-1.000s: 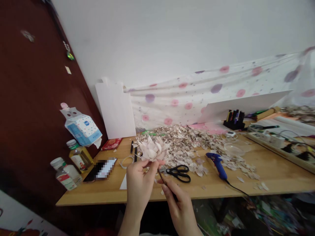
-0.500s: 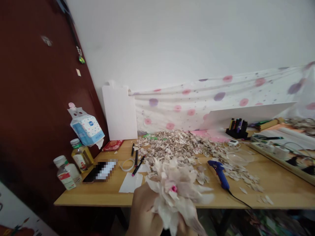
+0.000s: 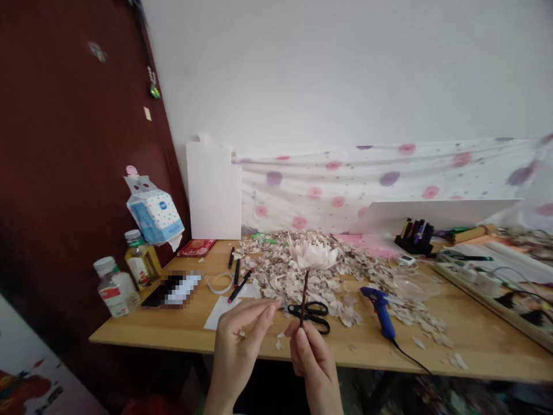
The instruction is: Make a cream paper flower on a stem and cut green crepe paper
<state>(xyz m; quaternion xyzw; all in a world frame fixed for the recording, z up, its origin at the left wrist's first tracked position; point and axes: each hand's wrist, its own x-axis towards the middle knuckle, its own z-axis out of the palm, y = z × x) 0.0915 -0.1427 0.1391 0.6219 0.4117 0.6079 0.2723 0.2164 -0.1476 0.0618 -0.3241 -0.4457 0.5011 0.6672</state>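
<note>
My right hand (image 3: 313, 360) pinches the lower end of a thin dark stem and holds it upright. At the stem's top sits a pale pink flower (image 3: 312, 255) made of petal-like flakes, over the wooden table (image 3: 173, 328). My left hand (image 3: 240, 340) hovers just left of the stem with fingers stretched toward it and nothing in them. Black scissors (image 3: 311, 312) lie on the table right behind the stem. A big heap of pale flakes (image 3: 311, 265) spreads behind the flower.
A blue glue gun (image 3: 380, 304) with its cord lies to the right. Markers (image 3: 240, 283), a white ring, paper and a phone (image 3: 173, 290) lie to the left, with two bottles (image 3: 116, 288) and a tissue pack (image 3: 153, 215). A power strip (image 3: 470, 275) and pen holder (image 3: 415, 235) sit at the right.
The flower, close to the camera half a second ago, now stands upright on its stem farther out. My left hand has let go of the flower head and opened beside the stem.
</note>
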